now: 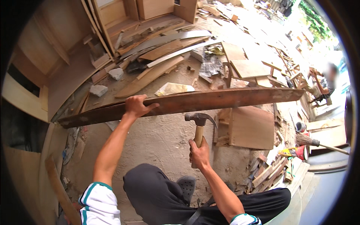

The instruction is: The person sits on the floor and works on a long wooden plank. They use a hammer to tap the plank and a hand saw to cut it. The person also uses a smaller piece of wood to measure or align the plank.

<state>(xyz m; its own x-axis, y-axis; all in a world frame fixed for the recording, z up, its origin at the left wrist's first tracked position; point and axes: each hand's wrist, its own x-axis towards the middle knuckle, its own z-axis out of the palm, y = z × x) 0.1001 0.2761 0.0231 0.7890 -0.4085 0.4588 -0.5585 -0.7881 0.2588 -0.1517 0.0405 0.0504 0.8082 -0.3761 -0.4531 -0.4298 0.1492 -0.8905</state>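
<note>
A long, dark reddish-brown wooden plank [217, 99] stretches across the view on its edge, from the wooden furniture at left to the far right. My left hand [137, 106] grips its upper edge left of the middle, thumb pointing right along its face. In front of the plank, my right hand [200, 153] is wrapped round the wooden handle of a claw hammer [201, 120]. The hammer stands upright with its metal head just below the plank, its striking face to the left and claw to the right. What supports the plank's right part is partly hidden.
A wooden box [252, 128] sits beneath the plank's right half. Scrap boards [161, 50] and stone chunks [98, 90] litter the ground beyond. Wooden cabinets [112, 17] stand at upper left. To the right are a broom [308, 140], scrap wood [267, 173] and another person [325, 84].
</note>
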